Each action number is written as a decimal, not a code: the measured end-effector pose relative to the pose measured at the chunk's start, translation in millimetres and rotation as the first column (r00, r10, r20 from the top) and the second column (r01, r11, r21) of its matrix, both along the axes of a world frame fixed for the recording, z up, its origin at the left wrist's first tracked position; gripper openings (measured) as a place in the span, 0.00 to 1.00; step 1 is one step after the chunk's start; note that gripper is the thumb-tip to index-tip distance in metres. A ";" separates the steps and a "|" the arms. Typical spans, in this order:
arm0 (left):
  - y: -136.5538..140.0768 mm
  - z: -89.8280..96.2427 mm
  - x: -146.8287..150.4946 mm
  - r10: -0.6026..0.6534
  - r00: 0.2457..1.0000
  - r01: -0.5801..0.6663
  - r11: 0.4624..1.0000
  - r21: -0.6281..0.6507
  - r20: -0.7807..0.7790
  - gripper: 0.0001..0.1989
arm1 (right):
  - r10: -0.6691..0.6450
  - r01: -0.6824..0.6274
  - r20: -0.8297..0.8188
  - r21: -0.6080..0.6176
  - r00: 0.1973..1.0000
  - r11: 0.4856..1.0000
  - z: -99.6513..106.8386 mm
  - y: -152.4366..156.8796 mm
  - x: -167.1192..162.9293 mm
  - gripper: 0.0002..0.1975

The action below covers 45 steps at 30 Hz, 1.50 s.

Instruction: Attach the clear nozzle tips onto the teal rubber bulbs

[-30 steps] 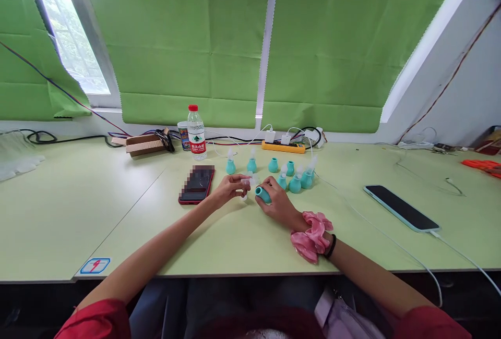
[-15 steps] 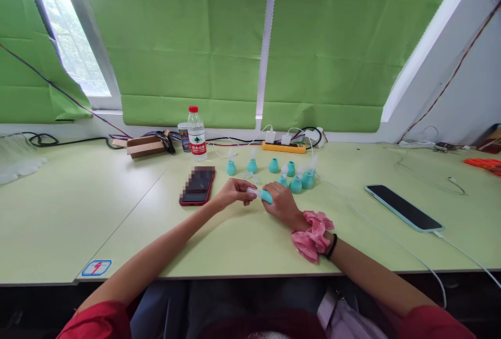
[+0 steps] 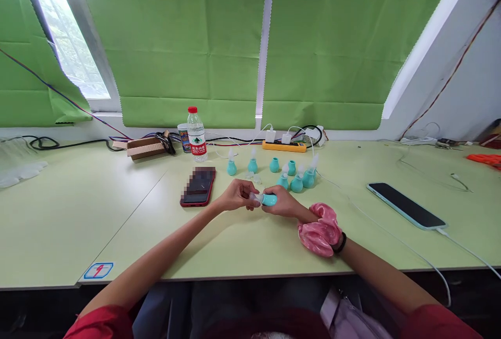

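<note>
Between my hands is a nasal aspirator in two joined parts. My right hand [image 3: 284, 201] is wrapped round its teal squeeze bulb [image 3: 270, 200], which lies on its side. The fingers of my left hand [image 3: 237, 195] pinch the clear nozzle [image 3: 255, 199] at the bulb's mouth; how deep it sits I cannot tell. Beyond my hands stand several teal bulbs with clear tips, among them one bulb [image 3: 296, 184] near my right hand. Two bulbs have no tip, one being the open bulb [image 3: 274, 165]. Small clear pieces [image 3: 253, 177] lie behind my left hand.
A red-cased phone [image 3: 199, 186] lies left of my hands, and a charging phone [image 3: 406, 205] with its cable lies right. At the back are a water bottle [image 3: 197, 135], a patterned cup [image 3: 183, 138], a cardboard box [image 3: 146, 148] and an orange power strip [image 3: 284, 146].
My right hand has turned, its wrist shifting right, and more of the bulb shows between its fingers. My left hand keeps its pinch on the nozzle. The view has shifted slightly.
</note>
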<state>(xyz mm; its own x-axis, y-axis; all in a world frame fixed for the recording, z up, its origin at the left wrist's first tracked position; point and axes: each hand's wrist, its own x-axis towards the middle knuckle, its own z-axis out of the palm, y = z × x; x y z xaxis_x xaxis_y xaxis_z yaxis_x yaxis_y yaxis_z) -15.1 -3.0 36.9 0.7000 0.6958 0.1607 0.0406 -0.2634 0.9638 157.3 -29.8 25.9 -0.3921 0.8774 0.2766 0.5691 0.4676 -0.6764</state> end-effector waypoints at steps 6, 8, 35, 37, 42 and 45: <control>-9.0 2.8 2.3 -0.032 0.999 0.036 0.994 0.102 -0.043 0.15 | 0.097 -0.143 -0.143 -0.360 0.985 0.922 7.9 -4.2 13.5 0.10; -13.8 5.1 3.0 -0.031 0.997 0.043 0.985 0.165 -0.074 0.14 | 0.108 -0.159 -0.152 -0.381 0.982 0.911 9.7 -6.2 17.2 0.14; 18.0 -34.9 2.4 0.388 0.861 0.064 0.558 0.827 -0.328 0.13 | -0.058 -0.103 -0.591 -0.235 0.805 0.966 0.9 7.0 1.9 0.07; 16.5 -33.5 3.9 0.397 0.865 0.019 0.586 0.810 -0.308 0.10 | -0.062 -0.055 -0.539 -0.199 0.840 0.979 -3.5 8.2 1.4 0.06; 16.6 -27.7 1.3 0.406 0.903 -0.253 0.763 0.595 -0.137 0.10 | -0.165 0.194 -0.312 0.066 0.936 0.979 -8.4 7.9 0.6 0.05; 21.6 -23.3 -2.5 0.400 0.916 -0.380 0.854 0.355 0.017 0.13 | -0.269 0.290 -0.127 0.198 0.955 0.936 -7.9 5.9 0.7 0.06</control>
